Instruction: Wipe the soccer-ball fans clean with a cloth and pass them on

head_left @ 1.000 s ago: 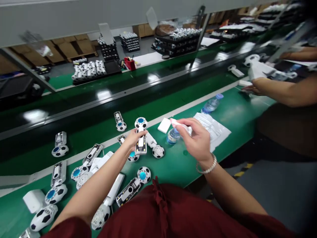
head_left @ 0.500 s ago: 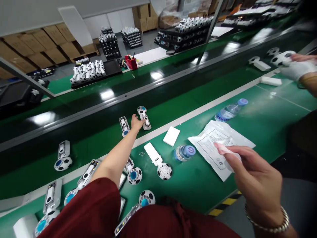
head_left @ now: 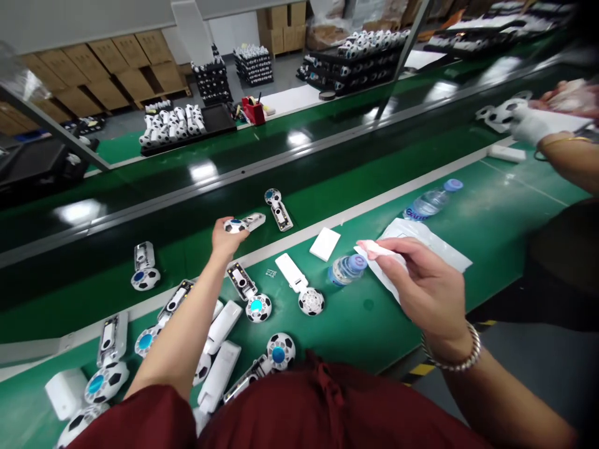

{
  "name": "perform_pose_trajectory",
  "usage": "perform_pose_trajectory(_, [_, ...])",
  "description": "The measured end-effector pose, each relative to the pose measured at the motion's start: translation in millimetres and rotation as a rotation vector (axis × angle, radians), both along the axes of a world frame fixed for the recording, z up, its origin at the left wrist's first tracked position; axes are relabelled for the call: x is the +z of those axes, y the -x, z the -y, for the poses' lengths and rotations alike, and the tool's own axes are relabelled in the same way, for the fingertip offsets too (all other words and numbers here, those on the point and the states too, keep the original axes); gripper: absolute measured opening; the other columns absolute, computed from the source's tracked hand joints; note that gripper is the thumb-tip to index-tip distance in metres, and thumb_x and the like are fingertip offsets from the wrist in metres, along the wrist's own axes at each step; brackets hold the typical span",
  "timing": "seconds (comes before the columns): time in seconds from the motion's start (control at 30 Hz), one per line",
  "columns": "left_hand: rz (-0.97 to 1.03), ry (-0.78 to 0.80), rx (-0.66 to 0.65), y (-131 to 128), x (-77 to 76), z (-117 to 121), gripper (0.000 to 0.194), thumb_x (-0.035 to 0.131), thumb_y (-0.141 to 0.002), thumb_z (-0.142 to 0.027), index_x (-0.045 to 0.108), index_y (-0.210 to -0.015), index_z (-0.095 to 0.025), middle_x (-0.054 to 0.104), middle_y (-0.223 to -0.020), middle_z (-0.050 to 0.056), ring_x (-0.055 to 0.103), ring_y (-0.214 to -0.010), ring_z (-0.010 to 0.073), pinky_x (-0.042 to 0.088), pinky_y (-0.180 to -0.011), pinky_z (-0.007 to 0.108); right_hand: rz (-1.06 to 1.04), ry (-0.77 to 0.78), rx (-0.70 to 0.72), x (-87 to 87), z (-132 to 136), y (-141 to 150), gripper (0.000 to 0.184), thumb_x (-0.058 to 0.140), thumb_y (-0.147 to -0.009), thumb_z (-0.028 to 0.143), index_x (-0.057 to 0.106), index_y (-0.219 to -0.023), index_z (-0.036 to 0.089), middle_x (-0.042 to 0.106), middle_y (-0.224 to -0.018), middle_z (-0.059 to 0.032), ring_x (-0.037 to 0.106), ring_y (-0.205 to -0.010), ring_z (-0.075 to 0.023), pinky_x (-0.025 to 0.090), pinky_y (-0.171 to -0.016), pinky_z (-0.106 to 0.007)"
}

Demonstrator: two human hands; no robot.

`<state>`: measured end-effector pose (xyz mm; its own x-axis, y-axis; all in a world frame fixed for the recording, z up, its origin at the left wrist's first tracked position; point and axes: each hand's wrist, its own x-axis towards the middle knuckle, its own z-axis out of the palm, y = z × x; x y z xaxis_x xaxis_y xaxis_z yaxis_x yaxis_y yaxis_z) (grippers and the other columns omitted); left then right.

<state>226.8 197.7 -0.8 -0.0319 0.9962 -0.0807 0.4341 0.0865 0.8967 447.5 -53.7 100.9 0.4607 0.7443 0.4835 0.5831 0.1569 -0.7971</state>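
Observation:
Over the dark green belt (head_left: pixel 322 181), my left hand (head_left: pixel 226 239) is closed around the football-patterned head of a small device (head_left: pixel 235 226); its open white handle points right. Beyond it on the belt lies another such device (head_left: pixel 281 215), its handle open and showing dark inner parts. My right hand (head_left: pixel 423 277) pinches a crumpled white wipe (head_left: pixel 381 249) above the bench. Just left of the wipe stands a water bottle (head_left: pixel 347 270), partly behind the fingertips. A device with a closed white handle (head_left: pixel 292 272) rests on the bench between my hands.
Several open devices (head_left: pixel 107 381) and white handles (head_left: pixel 219 374) crowd the bench by my left arm. A white box (head_left: pixel 324 243), a printed bag (head_left: pixel 435 243) and a second bottle (head_left: pixel 433 201) lie to the right. A co-worker's gloved hand (head_left: pixel 533 123) works at the far right.
My left hand has left the farther device, moved left and taken hold of another on the belt. The right hand has shifted left with the wipe. The belt's left device sits farther right.

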Motion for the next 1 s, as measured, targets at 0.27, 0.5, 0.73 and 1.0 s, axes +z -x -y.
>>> perform_pose_trajectory(0.27, [0.978, 0.065, -0.103, 37.2, 76.1, 102.1, 0.039, 0.066, -0.057, -0.043, 0.060, -0.086, -0.019, 0.065, -0.090, 0.004, 0.060, -0.086, 0.0185, 0.048, -0.077, 0.029, 0.014, -0.064, 0.315, 11.1, -19.4, 44.4, 0.010, 0.057, -0.082, 0.022, 0.062, -0.091, 0.021, 0.063, -0.085, -0.0023, 0.060, -0.079, -0.0146, 0.050, -0.072, -0.029])
perform_pose_trajectory(0.5, [1.020, 0.495, -0.187, 18.9, 78.8, 176.4, 0.060, 0.039, -0.071, -0.069, 0.061, -0.086, -0.015, 0.064, -0.083, 0.010, 0.057, -0.059, 0.0165, 0.050, -0.055, 0.032, 0.249, -0.191, 0.427, 7.2, -31.6, 67.2, 0.009, 0.055, -0.083, 0.021, 0.061, -0.091, 0.019, 0.065, -0.085, -0.0044, 0.058, -0.080, -0.0154, 0.048, -0.072, -0.031])
perform_pose_trajectory(0.73, [0.931, 0.496, -0.178, 11.5, 80.5, 192.1, 0.057, 0.042, -0.072, -0.069, 0.060, -0.088, -0.017, 0.062, -0.072, 0.007, 0.062, -0.074, 0.0251, 0.050, -0.057, 0.035, 0.455, -0.217, 0.516, 1.6, -26.9, 81.0, 0.014, 0.052, -0.086, 0.024, 0.060, -0.095, 0.018, 0.066, -0.087, -0.0039, 0.057, -0.083, -0.0157, 0.041, -0.075, -0.032])
perform_pose_trajectory(1.0, [0.887, 0.526, -0.192, 7.7, 84.1, 195.2, 0.057, 0.041, -0.072, -0.068, 0.059, -0.092, -0.017, 0.062, -0.073, 0.007, 0.062, -0.078, 0.0272, 0.051, -0.059, 0.037, 0.633, -0.161, 0.487, 4.0, -33.0, 86.1, 0.017, 0.047, -0.089, 0.026, 0.061, -0.094, 0.018, 0.065, -0.086, -0.0036, 0.053, -0.079, -0.0158, 0.035, -0.072, -0.033])
